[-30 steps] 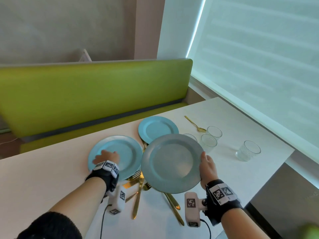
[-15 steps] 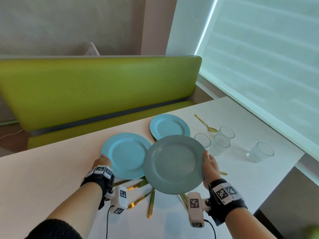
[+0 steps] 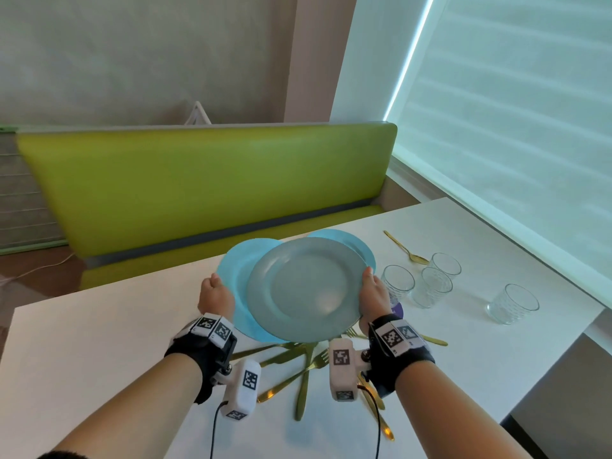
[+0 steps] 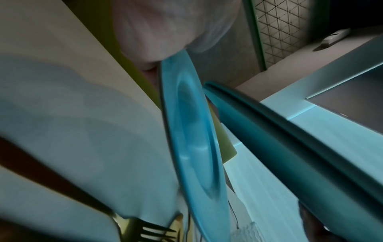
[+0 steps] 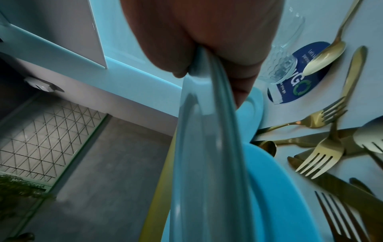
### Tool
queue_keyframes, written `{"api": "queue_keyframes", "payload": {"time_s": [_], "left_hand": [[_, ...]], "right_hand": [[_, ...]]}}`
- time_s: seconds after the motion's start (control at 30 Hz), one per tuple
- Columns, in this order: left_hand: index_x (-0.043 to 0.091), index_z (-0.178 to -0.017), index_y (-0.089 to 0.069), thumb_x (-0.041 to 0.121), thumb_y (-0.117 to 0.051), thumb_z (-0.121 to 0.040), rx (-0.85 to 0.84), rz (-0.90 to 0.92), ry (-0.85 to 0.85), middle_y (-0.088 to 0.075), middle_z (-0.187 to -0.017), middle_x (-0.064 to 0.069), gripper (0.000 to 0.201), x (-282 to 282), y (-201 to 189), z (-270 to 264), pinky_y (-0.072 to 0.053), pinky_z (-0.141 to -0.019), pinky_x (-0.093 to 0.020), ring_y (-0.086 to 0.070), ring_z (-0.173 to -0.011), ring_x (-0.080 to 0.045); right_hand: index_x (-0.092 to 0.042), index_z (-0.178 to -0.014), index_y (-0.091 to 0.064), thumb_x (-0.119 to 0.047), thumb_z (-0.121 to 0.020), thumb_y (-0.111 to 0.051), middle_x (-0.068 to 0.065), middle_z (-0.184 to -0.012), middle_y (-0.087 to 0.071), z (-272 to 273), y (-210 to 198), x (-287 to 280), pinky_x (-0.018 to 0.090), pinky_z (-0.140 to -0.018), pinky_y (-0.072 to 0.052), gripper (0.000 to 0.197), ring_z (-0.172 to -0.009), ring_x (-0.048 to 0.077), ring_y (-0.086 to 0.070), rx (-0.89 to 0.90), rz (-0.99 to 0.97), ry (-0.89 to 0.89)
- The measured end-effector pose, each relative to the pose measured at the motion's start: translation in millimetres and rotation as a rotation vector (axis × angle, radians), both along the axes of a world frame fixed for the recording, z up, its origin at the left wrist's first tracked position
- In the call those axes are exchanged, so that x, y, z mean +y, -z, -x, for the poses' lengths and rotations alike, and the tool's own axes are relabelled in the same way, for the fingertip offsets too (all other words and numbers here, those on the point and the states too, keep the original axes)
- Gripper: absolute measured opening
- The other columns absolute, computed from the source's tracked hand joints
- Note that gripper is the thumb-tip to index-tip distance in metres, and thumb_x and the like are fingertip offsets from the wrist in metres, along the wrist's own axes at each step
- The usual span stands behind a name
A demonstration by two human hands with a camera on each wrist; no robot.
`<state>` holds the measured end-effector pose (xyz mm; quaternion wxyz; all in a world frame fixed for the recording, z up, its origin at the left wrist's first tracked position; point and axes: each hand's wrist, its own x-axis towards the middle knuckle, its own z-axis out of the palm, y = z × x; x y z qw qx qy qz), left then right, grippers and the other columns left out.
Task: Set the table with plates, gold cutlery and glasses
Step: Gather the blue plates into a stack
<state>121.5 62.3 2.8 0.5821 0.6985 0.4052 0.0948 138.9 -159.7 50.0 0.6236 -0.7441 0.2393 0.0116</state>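
Observation:
My left hand [image 3: 215, 291] grips the left rim of a light blue plate [image 3: 235, 276], held up off the white table [image 3: 99, 342]. My right hand [image 3: 371, 289] pinches the right rim of a grey plate [image 3: 306, 288], which hangs above and partly covers the blue one. In the left wrist view the blue plate [image 4: 190, 139] shows edge-on beside the grey plate's underside [image 4: 290, 139]. In the right wrist view my fingers [image 5: 196, 41] clamp the grey rim [image 5: 207, 147]. Gold forks and knives [image 3: 303, 366] lie crossed on the table below the plates.
A smaller blue plate [image 3: 352, 241] lies behind the grey one. Several glasses [image 3: 432, 288] stand to the right, one [image 3: 512, 303] nearer the table's right edge. Beyond them lie a gold spoon [image 3: 404, 249], a round blue sticker [image 5: 300, 81] and a green bench [image 3: 205, 180].
My left hand has taken the light blue plate by its rim and lifted it. Both plates rose and moved away from me, closing together until the grey one overlaps the blue.

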Motion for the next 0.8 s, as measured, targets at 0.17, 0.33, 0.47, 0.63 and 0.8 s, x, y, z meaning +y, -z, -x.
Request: {"api": "queue_keyframes", "payload": {"time_s": [0.17, 0.33, 0.47, 0.63, 0.8], "left_hand": [[-0.004, -0.132, -0.046, 0.025, -0.026, -0.102, -0.023, 0.082, 0.037, -0.046, -0.139, -0.024, 0.046, -17, 2, -9, -0.034, -0.108, -0.042, -0.044, -0.127, -0.038], [-0.005, -0.133, -0.044, 0.024, -0.026, -0.102, 0.013, 0.155, 0.046, -0.045, -0.139, -0.025, 0.045, -21, -7, -32, -0.037, -0.104, -0.041, -0.044, -0.128, -0.038], [-0.003, -0.135, -0.042, 0.023, -0.026, -0.102, 0.028, 0.174, -0.008, -0.044, -0.141, -0.024, 0.045, -24, -13, -47, -0.039, -0.103, -0.039, -0.045, -0.129, -0.037], [0.000, -0.136, -0.042, 0.030, -0.023, -0.102, 0.022, 0.267, -0.078, -0.045, -0.141, -0.018, 0.049, -37, -14, -59, -0.038, -0.102, -0.039, -0.047, -0.126, -0.036], [0.008, -0.129, -0.051, 0.049, -0.029, -0.097, -0.022, 0.390, -0.095, -0.058, -0.123, -0.012, 0.056, -42, -8, -71, -0.045, -0.101, -0.047, -0.057, -0.115, -0.035]], "right_hand": [[-0.013, -0.103, -0.058, -0.046, -0.098, -0.030, 0.016, -0.112, -0.063, -26, 8, -5, 0.050, -0.097, -0.047, 0.044, -0.105, 0.033, -0.060, 0.013, 0.001, -0.058], [-0.008, -0.119, -0.058, -0.046, -0.098, -0.029, 0.015, -0.114, -0.062, -46, 17, -14, 0.047, -0.099, -0.046, 0.053, -0.106, 0.031, -0.058, 0.029, 0.031, -0.084], [-0.007, -0.115, -0.059, -0.041, -0.100, -0.027, 0.013, -0.108, -0.062, -65, 25, -25, 0.035, -0.089, -0.043, 0.049, -0.097, 0.028, -0.056, 0.024, 0.166, -0.090], [-0.005, -0.120, -0.057, -0.038, -0.102, -0.026, 0.015, -0.121, -0.060, -80, 35, -25, 0.035, -0.095, -0.040, 0.048, -0.113, 0.032, -0.054, 0.086, 0.239, -0.142], [-0.005, -0.109, -0.059, -0.031, -0.100, -0.031, 0.018, -0.116, -0.061, -90, 50, -15, 0.037, -0.094, -0.040, 0.040, -0.110, 0.034, -0.055, 0.104, 0.323, -0.260]]}}
